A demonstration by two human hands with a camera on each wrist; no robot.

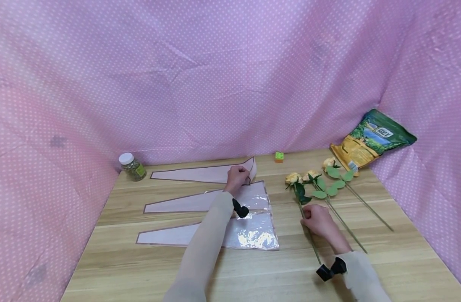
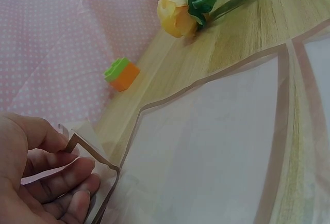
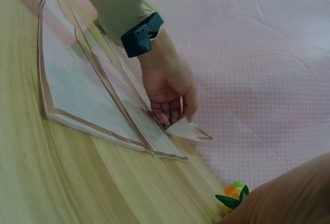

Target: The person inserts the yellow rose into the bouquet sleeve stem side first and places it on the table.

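Three tapered flower-wrapping sleeves with brown borders lie one behind another in the head view. My left hand (image 1: 237,178) pinches the wide end of the farthest sleeve (image 1: 200,174), whose edge is lifted and curled; the left wrist view shows the bordered corner between thumb and fingers. Flat in front of it are the middle sleeve (image 1: 177,206) and the glossy near sleeve (image 1: 166,237). At the right, my right hand (image 1: 321,222) holds the stem of the leftmost yellow rose (image 1: 292,178) with its fingertips. Another rose (image 1: 310,175) and a third rose (image 1: 328,162) lie beside it.
A white-lidded jar (image 1: 133,167) stands at the back left. Near the back edge sits a green and orange toy block (image 1: 278,157). A green and yellow bag (image 1: 374,140) leans in the right corner. Pink dotted cloth (image 1: 230,84) hangs around the wooden table (image 1: 113,268).
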